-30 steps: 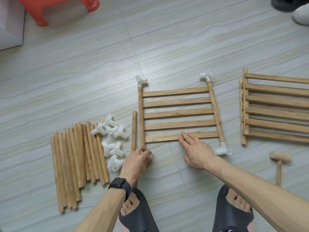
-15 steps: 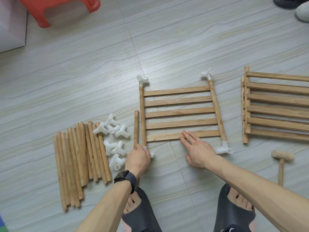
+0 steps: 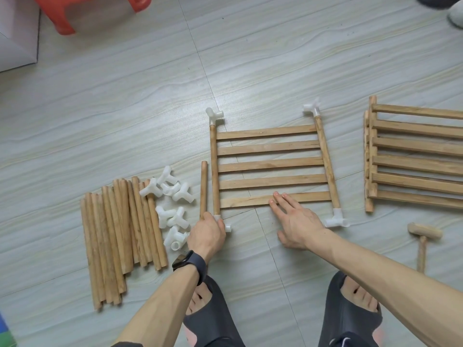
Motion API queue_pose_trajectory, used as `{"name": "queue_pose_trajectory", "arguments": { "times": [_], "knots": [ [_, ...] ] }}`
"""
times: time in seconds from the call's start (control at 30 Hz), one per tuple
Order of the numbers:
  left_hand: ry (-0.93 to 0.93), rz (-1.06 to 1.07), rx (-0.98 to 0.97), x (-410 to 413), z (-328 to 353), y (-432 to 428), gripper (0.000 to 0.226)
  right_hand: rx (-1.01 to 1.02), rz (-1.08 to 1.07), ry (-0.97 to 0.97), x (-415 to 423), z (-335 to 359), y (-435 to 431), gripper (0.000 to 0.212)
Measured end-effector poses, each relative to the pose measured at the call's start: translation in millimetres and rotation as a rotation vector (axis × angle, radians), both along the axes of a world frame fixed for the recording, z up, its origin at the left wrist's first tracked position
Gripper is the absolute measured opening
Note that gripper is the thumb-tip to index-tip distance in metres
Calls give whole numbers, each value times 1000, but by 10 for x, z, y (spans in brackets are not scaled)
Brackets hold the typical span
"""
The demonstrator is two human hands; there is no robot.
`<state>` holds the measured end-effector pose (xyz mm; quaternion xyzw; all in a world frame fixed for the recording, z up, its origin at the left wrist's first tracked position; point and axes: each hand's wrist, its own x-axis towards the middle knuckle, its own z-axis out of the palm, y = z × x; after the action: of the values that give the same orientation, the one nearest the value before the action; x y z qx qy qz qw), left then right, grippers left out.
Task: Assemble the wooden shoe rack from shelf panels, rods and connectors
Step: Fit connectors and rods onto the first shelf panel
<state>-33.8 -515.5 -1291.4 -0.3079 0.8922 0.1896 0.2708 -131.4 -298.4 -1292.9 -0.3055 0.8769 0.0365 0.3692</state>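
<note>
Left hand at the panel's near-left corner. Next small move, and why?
Probably push the near-left connector fully onto the rail end. The left hand grips it there, the right hand lies flat on the shelf panel bracing it, and the other three connectors are already on.

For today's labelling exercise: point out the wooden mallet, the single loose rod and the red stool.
wooden mallet [image 3: 424,232]: head view, on its head.
single loose rod [image 3: 203,190]: head view, mid-shaft.
red stool [image 3: 62,20]: head view, on its leg.
</note>
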Motion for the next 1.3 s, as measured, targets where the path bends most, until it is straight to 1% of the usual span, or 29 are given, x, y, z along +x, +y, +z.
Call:
{"name": "queue_pose_trajectory", "arguments": {
  "times": [0.47,0.77,0.93,1.03,1.07,1.13,1.2,1.23,1.3],
  "knots": [
    [16,30,50,6,19,-29,33,22,33,-7,-32,32,9,89],
    [10,19,-4,-14,67,40,35,43,39,-16,-31,36,-5,90],
    [7,12,22,-7,31,-11,35,52,45,-13,-28,42,-5,90],
    [-20,-11,-10,5,21,-46,41,68,43,-15,-11,42,-23,88],
    [-7,-17,-31,12,25,-59,45,74,43,-13,-3,42,-35,87],
    [97,29,-78,24,44,-124,48,84,46,-12,3,52,-61,86],
    [181,73,-145,33,54,-258,37,88,51,-16,-7,65,-80,86],
    [157,42,-169,38,41,-342,31,88,50,-18,-13,74,-85,86],
    [28,-48,-156,49,16,-475,29,87,51,-25,-29,91,-85,86]
  ]
}}
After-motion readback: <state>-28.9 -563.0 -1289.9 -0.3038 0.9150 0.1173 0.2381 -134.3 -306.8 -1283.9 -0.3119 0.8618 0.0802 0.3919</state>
